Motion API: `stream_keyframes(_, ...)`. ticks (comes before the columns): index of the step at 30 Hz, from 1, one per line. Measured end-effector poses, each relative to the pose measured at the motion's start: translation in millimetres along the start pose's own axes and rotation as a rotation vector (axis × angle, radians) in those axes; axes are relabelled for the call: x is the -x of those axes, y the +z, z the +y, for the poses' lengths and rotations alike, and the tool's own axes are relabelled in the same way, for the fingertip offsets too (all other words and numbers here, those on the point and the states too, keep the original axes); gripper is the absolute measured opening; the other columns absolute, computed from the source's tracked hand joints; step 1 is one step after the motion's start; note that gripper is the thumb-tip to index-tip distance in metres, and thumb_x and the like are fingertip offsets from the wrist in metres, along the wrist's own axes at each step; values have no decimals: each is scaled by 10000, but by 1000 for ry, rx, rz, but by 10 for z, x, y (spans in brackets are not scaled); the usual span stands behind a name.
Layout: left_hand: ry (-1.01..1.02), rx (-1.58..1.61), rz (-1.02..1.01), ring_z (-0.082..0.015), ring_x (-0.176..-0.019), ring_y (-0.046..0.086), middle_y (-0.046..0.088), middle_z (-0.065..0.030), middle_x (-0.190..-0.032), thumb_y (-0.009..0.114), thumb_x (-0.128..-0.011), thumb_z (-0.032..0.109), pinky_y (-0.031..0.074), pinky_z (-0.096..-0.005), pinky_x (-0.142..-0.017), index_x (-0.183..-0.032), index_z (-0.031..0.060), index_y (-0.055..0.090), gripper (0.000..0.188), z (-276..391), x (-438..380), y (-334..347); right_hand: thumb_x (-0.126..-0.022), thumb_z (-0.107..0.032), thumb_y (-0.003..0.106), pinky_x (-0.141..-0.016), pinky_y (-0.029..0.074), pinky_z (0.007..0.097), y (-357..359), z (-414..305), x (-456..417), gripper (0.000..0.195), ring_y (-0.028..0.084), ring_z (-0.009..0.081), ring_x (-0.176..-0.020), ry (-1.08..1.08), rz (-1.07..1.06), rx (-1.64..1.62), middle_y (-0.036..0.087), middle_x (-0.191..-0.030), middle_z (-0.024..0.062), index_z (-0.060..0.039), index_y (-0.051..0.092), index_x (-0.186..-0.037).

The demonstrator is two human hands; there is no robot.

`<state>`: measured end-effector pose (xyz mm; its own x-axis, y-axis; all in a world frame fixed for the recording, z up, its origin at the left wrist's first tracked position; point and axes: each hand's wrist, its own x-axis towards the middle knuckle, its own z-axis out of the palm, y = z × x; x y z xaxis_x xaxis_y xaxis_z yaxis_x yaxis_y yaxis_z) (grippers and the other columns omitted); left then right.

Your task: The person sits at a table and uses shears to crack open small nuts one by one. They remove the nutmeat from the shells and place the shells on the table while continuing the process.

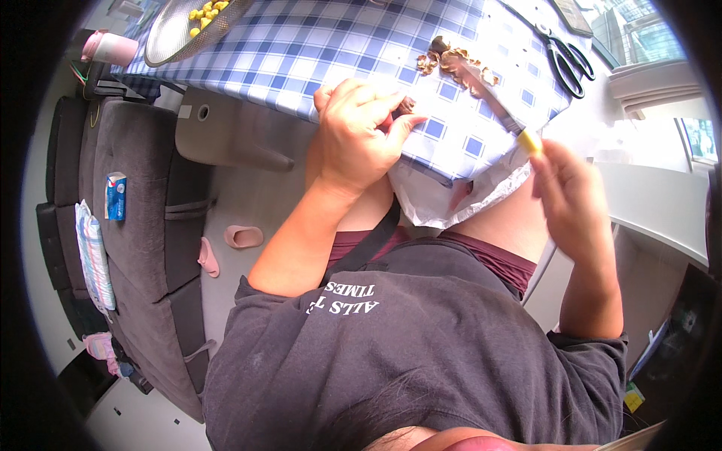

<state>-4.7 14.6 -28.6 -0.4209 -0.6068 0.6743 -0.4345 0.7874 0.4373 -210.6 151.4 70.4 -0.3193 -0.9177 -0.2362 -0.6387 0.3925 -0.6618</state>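
Observation:
Between the thumb and fingers of my left hand is a small brown nut, perhaps a chestnut, partly hidden by the fingers. That hand is at the near edge of a table with a blue-and-white checked tablecloth. Off to its right, my right hand grips the yellow handle of a knife. The knife's blade slants up and left, apart from the nut, its tip overlapping a scatter of brown shell pieces in my view. The knife and right hand look slightly blurred.
Yellow peeled kernels lie in a perforated metal basket at the far left. Black-handled scissors rest at the right. A white plastic bag hangs below the table's near edge. A pink cup and a chair are leftward.

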Motion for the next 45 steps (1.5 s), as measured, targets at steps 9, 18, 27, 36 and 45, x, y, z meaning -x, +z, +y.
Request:
stream_keyframes(9, -107, 178, 16, -179, -758, 636, 705, -57, -835, 802, -659, 13, 491, -303, -743, -984, 16, 703, 339, 59, -112, 9, -899, -138, 577, -809, 492, 415, 235, 442, -1146, 227, 615, 353, -907, -292, 553, 597, 616, -971, 174, -80, 662, -1101)
stream_keyframes(18, -453, 783, -122, -127, -864, 630, 673, -92, -999, 695, -801, -55, 507, -251, -812, -1171, -25, 623, 378, 116, -236, -47, -895, -176, 522, -983, 428, 414, -409, 720, -1657, 366, 562, 337, -1136, 51, 416, 670, 599, -1213, 182, -87, 576, -1246)
stream_keyframes(27, -866, 1326, -122, -166, -915, 653, 669, -116, -1035, 680, -829, -31, 533, -263, -850, -1169, 3, 608, 349, 169, -232, -93, -766, -107, 581, -856, 478, 386, -666, 541, -1481, 307, 640, 331, -925, 173, 162, 448, 656, -1002, 245, 31, 664, -1028)
stream_keyframes(36, -1026, 1585, -27, -231, -967, 658, 659, -141, -1037, 560, -931, 42, 550, -285, -845, -1133, -31, 595, 218, 170, -194, -146, -727, -208, 692, -708, 513, 368, -674, 730, -1459, 366, 650, 287, -761, 92, 241, 550, 657, -870, 218, 41, 649, -991)
stream_keyframes(45, -905, 1768, -81, -160, -883, 654, 656, -77, -996, 589, -943, 176, 568, -268, -804, -1142, 15, 601, 256, 113, -41, -162, -703, -322, 800, -608, 415, 368, -328, 462, -225, 471, 506, 268, -652, -521, 187, 230, 502, -729, 124, 13, 533, -900)
